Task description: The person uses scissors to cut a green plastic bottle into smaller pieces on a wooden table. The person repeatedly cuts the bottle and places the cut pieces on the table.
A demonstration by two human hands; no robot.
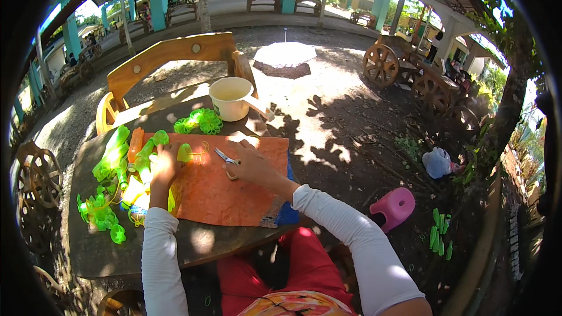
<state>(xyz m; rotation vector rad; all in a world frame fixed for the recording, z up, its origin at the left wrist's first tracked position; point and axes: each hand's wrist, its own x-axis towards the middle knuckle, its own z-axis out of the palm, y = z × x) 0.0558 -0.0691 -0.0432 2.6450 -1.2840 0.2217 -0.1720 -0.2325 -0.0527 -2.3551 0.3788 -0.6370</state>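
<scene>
My left hand [165, 164] reaches into the cut green plastic bottles [109, 153] on the left of the table; its fingertips are beside a green bottle piece, and whether it grips one is unclear. My right hand [252, 162] rests over an orange mat [210, 193], with the handles of a pair of scissors [226, 156] at its fingers, blades pointing up and left. A green cup-shaped piece [185, 152] lies between my hands by a thin yellow cord. An orange plastic bottle [135, 142] lies among the green ones. Green flower-like pieces [99, 213] are at the lower left.
A white plastic dipper [231, 96] stands at the table's far edge, beside more green cut flowers [204, 121]. A wooden bench [171, 52] is behind the table [197, 245]. On the ground at right are a pink stool [394, 206], green bottle pieces [439, 232] and a plastic bag [436, 163].
</scene>
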